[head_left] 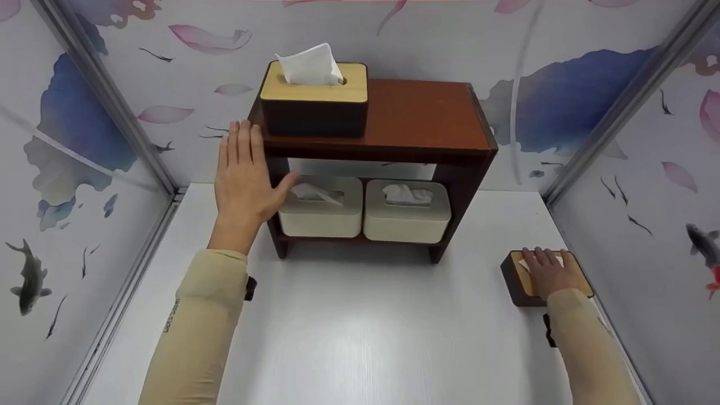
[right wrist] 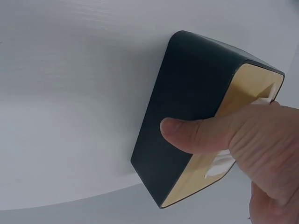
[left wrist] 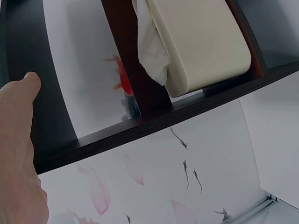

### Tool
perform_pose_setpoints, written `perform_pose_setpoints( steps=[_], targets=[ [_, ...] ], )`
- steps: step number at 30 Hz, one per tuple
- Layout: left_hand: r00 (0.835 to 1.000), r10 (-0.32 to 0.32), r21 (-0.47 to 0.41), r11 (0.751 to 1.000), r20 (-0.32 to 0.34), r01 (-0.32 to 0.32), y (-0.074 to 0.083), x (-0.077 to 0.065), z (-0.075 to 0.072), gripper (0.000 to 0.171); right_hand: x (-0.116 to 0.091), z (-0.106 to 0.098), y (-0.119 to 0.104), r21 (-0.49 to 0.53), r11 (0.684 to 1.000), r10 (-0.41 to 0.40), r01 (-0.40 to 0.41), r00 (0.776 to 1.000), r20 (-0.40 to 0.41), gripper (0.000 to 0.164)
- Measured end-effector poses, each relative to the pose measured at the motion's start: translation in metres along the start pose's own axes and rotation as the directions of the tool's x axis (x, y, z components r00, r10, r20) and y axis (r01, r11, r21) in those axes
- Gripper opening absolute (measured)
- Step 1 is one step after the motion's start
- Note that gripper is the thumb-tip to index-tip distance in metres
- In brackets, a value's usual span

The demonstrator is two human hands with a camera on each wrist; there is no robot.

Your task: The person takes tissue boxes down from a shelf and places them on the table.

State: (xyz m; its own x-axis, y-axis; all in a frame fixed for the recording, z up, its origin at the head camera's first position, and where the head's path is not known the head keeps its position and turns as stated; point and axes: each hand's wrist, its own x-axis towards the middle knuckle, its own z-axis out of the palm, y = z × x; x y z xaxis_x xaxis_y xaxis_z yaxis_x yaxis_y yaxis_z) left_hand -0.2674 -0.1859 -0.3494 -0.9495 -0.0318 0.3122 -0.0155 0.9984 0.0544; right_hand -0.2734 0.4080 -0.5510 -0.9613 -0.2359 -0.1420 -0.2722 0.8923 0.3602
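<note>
My left hand (head_left: 244, 183) is held up with straight fingers at the left side of a brown two-tier shelf (head_left: 427, 115). Its thumb points toward a cream tissue box (head_left: 320, 222) on the lower tier. A second cream tissue box (head_left: 408, 228) stands beside that one. On top of the shelf, at the left, sits a dark tissue box with a wooden lid (head_left: 315, 118), white tissue sticking up. My right hand (head_left: 554, 278) grips another dark tissue box with a wooden lid (right wrist: 187, 88), thumb on its dark side and fingers across the lid, over the white tissue (right wrist: 220, 165).
The shelf stands at the back of a white table (head_left: 360, 332). Printed panels enclose the table: a back wall (head_left: 450, 34), a left wall (head_left: 84, 236) and a right wall (head_left: 647, 214). The gripped box lies close to the table's right edge.
</note>
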Motion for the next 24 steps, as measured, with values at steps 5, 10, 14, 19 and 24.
perform_pose_setpoints(
  steps=[5, 10, 14, 19, 24],
  targets=[
    [1.000, 0.002, -0.025, 1.000, -0.006, -0.003, 0.001, 0.000, -0.001, 0.104, -0.006, -0.005, 0.001, -0.012, 1.000, -0.012, 0.012, 1.000, 0.006, 0.088],
    [1.000, 0.004, -0.043, 0.999, -0.005, -0.005, -0.001, -0.001, -0.001, 0.103, -0.014, -0.016, 0.001, 0.018, 0.998, -0.055, 0.054, 0.998, 0.033, 0.118],
    [1.000, -0.002, -0.035, 0.999, -0.009, 0.001, -0.004, -0.002, -0.002, 0.103, -0.014, -0.029, -0.003, 0.144, 0.988, -0.057, 0.051, 0.998, 0.039, 0.110],
    [1.000, 0.000, -0.031, 1.000, -0.013, 0.000, -0.003, -0.001, -0.001, 0.103, -0.010, -0.041, -0.011, 0.252, 0.966, -0.058, 0.049, 0.998, 0.027, 0.107],
    [1.000, 0.009, -0.039, 0.999, -0.002, -0.009, 0.001, -0.001, -0.001, 0.103, -0.005, -0.049, -0.028, 0.299, 0.952, -0.067, 0.063, 0.998, 0.006, 0.105]
  ],
)
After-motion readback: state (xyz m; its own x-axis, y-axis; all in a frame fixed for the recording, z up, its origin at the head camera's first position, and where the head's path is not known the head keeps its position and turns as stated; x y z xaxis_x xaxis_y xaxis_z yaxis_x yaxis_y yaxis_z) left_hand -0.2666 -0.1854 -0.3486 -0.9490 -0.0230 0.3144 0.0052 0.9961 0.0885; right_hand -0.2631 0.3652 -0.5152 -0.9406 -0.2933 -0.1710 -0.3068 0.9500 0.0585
